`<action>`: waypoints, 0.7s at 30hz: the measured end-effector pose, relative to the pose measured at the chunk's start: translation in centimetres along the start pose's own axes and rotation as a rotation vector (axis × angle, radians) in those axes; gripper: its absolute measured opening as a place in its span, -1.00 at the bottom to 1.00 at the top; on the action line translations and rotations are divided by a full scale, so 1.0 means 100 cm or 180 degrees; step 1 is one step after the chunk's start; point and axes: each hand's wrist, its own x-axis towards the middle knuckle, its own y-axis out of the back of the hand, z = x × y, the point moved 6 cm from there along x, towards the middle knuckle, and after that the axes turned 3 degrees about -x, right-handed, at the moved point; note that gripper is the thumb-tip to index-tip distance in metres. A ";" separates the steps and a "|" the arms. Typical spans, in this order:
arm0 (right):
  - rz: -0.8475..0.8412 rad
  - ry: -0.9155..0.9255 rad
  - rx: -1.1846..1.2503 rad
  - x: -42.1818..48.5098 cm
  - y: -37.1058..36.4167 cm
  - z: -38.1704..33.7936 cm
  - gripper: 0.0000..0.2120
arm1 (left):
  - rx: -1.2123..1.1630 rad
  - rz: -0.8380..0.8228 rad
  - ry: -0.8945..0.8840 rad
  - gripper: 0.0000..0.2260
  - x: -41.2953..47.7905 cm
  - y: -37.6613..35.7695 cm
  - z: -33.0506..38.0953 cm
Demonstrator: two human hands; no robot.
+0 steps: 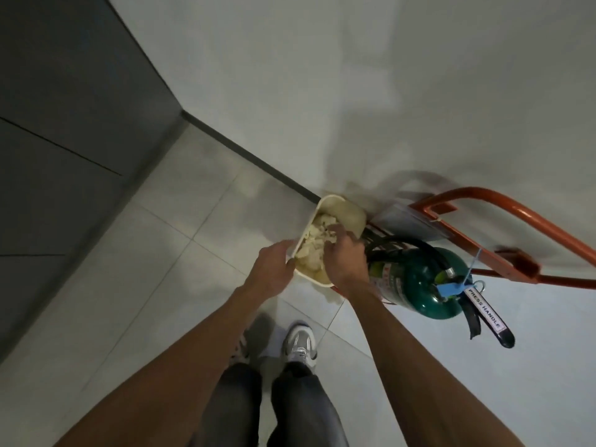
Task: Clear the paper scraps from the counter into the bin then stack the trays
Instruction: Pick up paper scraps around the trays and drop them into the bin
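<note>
Down at the foot of the wall, seen from the head camera, the bin stands on the floor tiles, straight ahead of the person's shoes and just beyond both outstretched arms. It is a pale, oblong tub. Its long axis runs away from the person toward the wall, leaning a little to the right, with its near short end closest to the hands. A green fire extinguisher in an orange stand sits just beside it on the right, almost touching.

The paper scraps lie heaped inside the bin, filling it close to the rim. The right hand is the one over the opening. It reaches in from the near right side, with its fingers curled down around a clump of scraps on top of the heap. The left hand is outside the bin at the near left rim, with its fingertips and thumb at the edge. Blur keeps me from telling whether it grips the rim or only steadies it.

The counter and the trays are out of view. My judgement is that the next move depends on the right hand letting go straight down into the bin. The extinguisher crowds that side, so the clear way out is up and back toward the body.
</note>
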 end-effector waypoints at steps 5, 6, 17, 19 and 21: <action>0.0216 0.0623 0.0264 -0.084 0.061 -0.085 -0.70 | 0.0167 0.0568 0.0031 -0.55 -0.095 0.093 0.001; 0.0227 0.0748 0.0262 -0.104 0.073 -0.104 -0.69 | 0.0166 0.0696 0.0054 -0.55 -0.118 0.114 0.001; 0.0207 0.2433 0.0010 -0.346 0.161 -0.306 -0.59 | -0.0449 0.2611 0.0459 -0.62 -0.419 0.288 0.000; 0.0099 0.2665 -0.0059 -0.388 0.159 -0.337 -0.56 | -0.0603 0.2925 0.0553 -0.64 -0.478 0.303 -0.010; 0.0025 0.2856 -0.0145 -0.431 0.155 -0.366 -0.57 | -0.0703 0.3185 0.0676 -0.65 -0.535 0.314 -0.025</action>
